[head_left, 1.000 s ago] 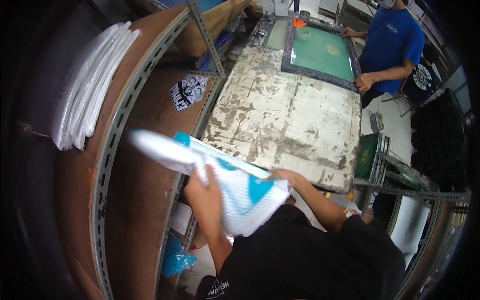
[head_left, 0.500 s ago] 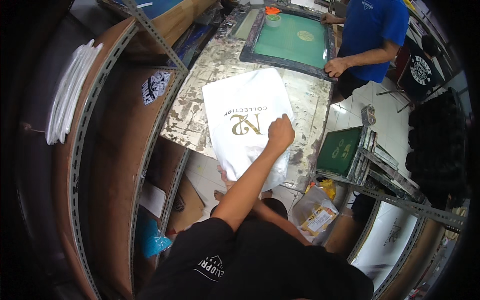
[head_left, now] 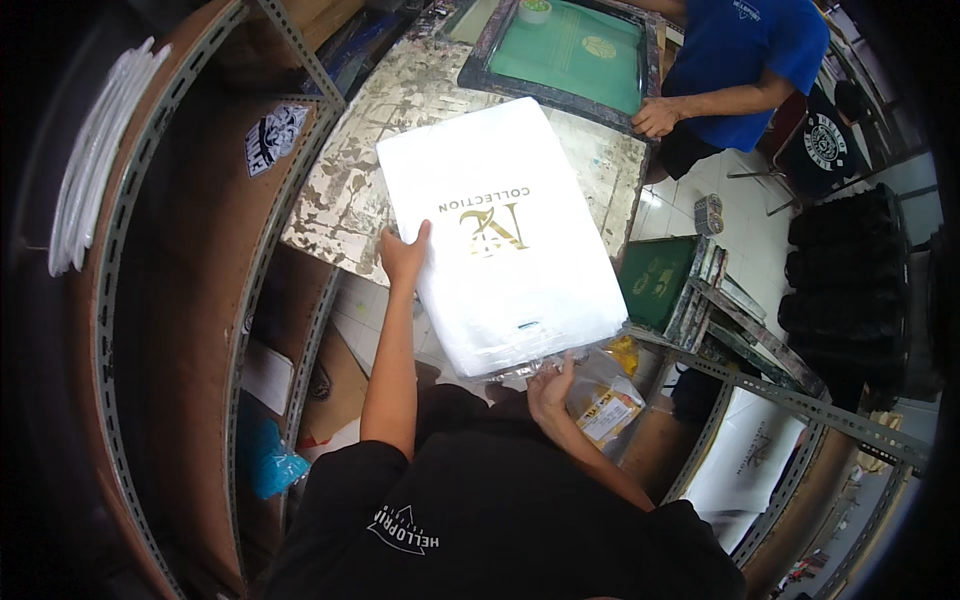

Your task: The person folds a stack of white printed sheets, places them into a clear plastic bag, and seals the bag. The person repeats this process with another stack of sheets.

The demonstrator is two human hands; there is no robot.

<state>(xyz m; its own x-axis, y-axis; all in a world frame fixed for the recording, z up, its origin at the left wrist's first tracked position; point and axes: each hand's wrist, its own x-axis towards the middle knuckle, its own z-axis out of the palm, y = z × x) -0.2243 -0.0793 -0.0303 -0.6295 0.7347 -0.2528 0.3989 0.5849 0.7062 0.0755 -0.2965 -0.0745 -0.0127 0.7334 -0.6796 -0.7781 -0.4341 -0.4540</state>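
A thick white plastic-wrapped packet [head_left: 500,290] with a gold emblem and dark lettering lies tilted over the near part of the stained worktable [head_left: 340,200]. Its near end, with loose clear plastic, hangs past the table edge towards me. At its left side my left hand [head_left: 403,258] grips the edge, thumb up along the side, the other fingers partly hidden. Below the near end, my right hand [head_left: 550,388] holds the packet by its clear plastic, with some fingers hidden underneath.
Across the table, a co-worker in a blue shirt [head_left: 745,50] rests a hand on a green printing screen [head_left: 570,60]. More framed screens [head_left: 660,275] lean at the right. Metal-framed shelves [head_left: 170,300] stand left; another shelf holds a white printed sheet [head_left: 745,450].
My arms have uncrossed: the left hand went from the packet's right to its left edge, the right hand to its near end. The packet now looks flatter and squarer.
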